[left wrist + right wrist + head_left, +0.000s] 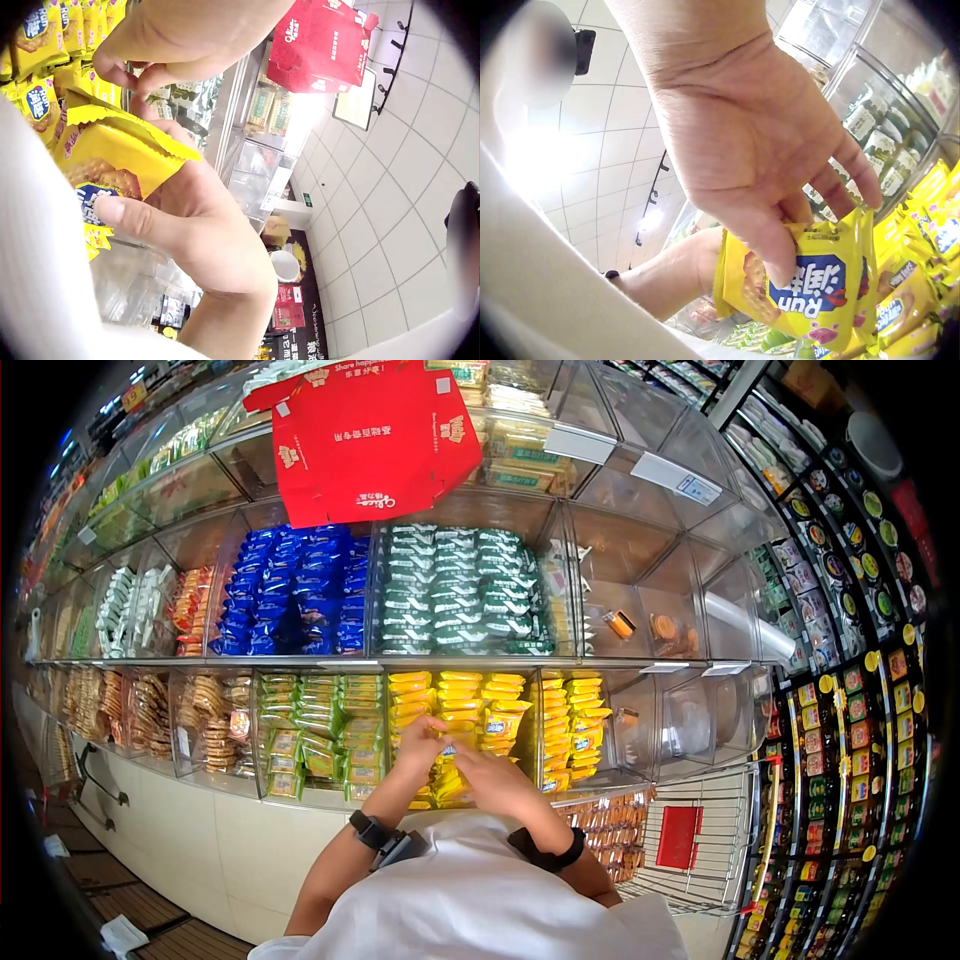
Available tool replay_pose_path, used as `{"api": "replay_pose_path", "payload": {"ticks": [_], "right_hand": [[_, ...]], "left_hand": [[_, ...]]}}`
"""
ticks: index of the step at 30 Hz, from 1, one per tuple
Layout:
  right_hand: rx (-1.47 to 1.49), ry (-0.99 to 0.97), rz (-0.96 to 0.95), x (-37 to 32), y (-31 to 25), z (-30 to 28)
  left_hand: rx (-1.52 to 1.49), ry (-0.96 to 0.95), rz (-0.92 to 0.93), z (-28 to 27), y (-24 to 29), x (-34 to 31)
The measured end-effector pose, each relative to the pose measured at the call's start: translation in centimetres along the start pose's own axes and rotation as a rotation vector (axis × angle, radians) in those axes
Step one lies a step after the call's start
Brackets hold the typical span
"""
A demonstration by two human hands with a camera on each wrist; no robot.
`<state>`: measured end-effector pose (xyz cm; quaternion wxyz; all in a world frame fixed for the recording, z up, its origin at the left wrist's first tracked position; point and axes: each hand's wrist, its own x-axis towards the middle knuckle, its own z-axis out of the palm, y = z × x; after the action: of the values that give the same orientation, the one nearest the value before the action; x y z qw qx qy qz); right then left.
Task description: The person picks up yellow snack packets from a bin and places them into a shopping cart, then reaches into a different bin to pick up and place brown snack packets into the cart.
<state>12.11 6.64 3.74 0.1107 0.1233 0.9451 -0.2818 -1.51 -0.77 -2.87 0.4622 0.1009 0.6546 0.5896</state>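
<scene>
My right hand [495, 780] grips yellow biscuit packets [799, 289], at least two pressed together, thumb across the front one's blue label and the other fingers behind. In the left wrist view that hand [214, 225] holds the biscuit packet [120, 161] tilted, its crimped edge upward. My left hand [420, 745] is just beside it, fingers loosely curled, with nothing visible between thumb and fingers; in its own wrist view this left hand [180, 45] hovers above the held packets. Below both hands lie rows of the same yellow packets [410, 705] in a clear bin.
Green packets [320, 735] fill the bin on the left; blue packets [300, 580] and dark green packets [460, 590] lie in the row above. A red cardboard sign [370, 445] hangs over the upper shelf. A shopping cart [700, 790] stands at the right.
</scene>
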Motion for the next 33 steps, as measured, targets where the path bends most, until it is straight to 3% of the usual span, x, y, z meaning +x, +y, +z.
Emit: {"api": "replay_pose_path", "payload": {"ticks": [12,15,18,21,24,27,33], "right_hand": [[-0.029,0.001,-0.031,-0.1,0.6,0.4],[-0.039,-0.081,0.015,0.0,0.3,-0.1],[-0.060,-0.036,0.056,-0.1,0.4,0.1],[-0.055,-0.116,0.124,-0.1,0.0,-0.7],[-0.097,-0.067,0.115,-0.3,0.2,-0.3],[-0.130,0.022,0.044,-0.5,0.3,0.0],[-0.096,-0.102,0.091,-0.3,0.1,-0.3]], "left_hand": [[0.161,0.002,0.065,-0.3,-1.1,0.7],[0.191,-0.011,0.071,-0.2,-1.0,0.6],[0.280,-0.042,0.179,-0.3,-1.3,0.6],[0.299,-0.135,0.009,-0.4,-2.7,1.6],[0.397,-0.181,-0.047,-0.6,-2.9,1.8],[0.426,-0.178,-0.026,-0.5,-2.8,1.9],[0.445,-0.112,-0.001,-0.3,-1.9,1.2]]}}
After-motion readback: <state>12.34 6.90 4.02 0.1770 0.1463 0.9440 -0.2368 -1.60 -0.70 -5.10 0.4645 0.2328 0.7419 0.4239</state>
